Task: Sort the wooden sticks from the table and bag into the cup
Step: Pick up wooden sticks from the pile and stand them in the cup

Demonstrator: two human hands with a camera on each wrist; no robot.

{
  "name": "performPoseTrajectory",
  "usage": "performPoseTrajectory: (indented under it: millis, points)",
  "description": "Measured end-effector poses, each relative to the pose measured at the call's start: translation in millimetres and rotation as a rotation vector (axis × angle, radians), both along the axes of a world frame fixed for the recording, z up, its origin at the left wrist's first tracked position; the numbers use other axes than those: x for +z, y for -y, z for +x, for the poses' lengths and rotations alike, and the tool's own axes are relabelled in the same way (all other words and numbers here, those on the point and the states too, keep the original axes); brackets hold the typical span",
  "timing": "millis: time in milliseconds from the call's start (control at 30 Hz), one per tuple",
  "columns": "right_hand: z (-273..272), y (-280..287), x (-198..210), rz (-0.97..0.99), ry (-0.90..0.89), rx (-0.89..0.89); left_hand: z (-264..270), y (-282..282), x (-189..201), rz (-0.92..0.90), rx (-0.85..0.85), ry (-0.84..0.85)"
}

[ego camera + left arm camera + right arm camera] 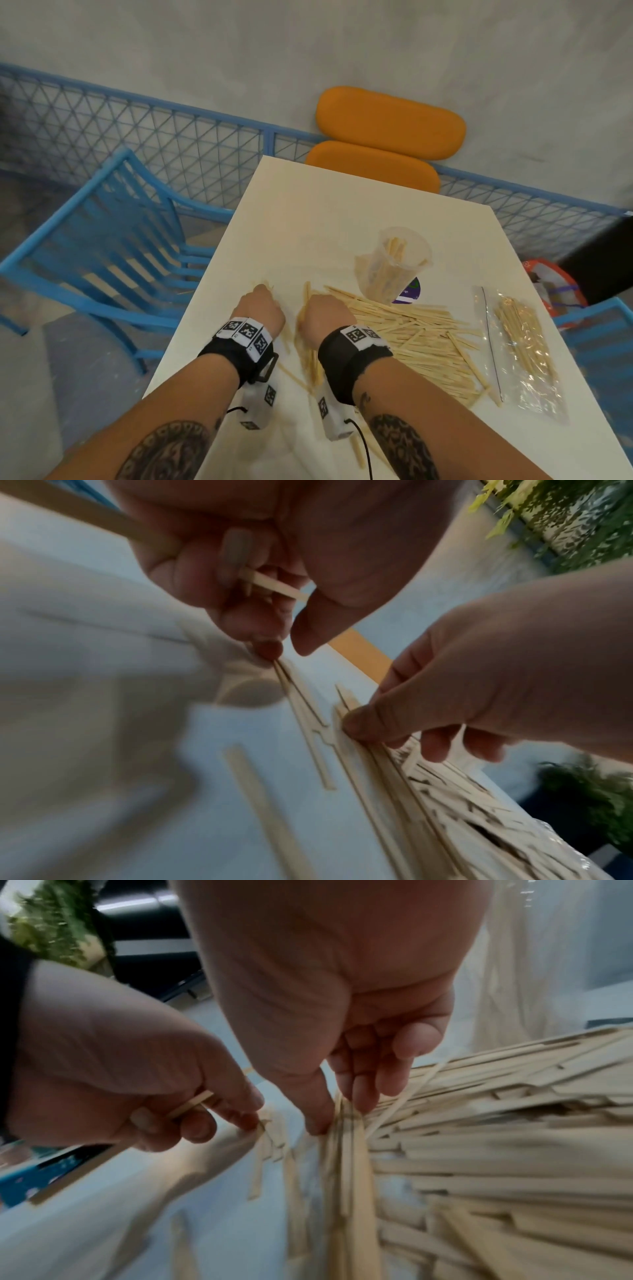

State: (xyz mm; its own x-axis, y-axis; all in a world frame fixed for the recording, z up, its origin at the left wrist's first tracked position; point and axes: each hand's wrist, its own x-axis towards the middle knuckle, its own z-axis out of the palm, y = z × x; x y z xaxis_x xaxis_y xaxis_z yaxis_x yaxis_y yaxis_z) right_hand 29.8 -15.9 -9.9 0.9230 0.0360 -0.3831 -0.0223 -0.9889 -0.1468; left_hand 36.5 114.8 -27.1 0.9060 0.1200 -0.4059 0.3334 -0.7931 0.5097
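Observation:
A big loose pile of flat wooden sticks [414, 339] lies on the white table [329, 212]. Beyond it stands a clear plastic cup [394, 263] with several sticks upright inside. A clear zip bag [524, 353] holding more sticks lies to the right. My left hand [263, 301] sits left of the pile; the left wrist view shows it [286, 645] curled around a few sticks [274, 587], its fingertip touching others on the table. My right hand [322, 311] is at the pile's left edge, and it [337, 1110] pinches a thin bundle of sticks [349, 1139] between thumb and fingers.
A blue slatted chair [113, 240] stands left of the table and an orange chair [387, 137] at the far end. Blue mesh fencing [171, 144] runs behind. A red and white bag [555, 284] sits off the right edge. Stray sticks [294, 373] lie under my wrists.

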Motion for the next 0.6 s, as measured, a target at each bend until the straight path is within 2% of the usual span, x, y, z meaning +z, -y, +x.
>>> performPoseTrajectory:
  millis: [233,433,600]
  points:
    - [5.4,16.3,9.5,0.035,-0.036,-0.094,-0.2,15.2,-1.9,-0.208,-0.056,0.042]
    - [7.7,27.6,20.2,0.139,0.029,-0.199,4.4,12.9,10.2,-0.354,-0.007,0.05]
    - [0.9,48.3,48.9,0.362,0.153,-0.275,4.2,28.9,30.5,-0.67,0.095,0.066]
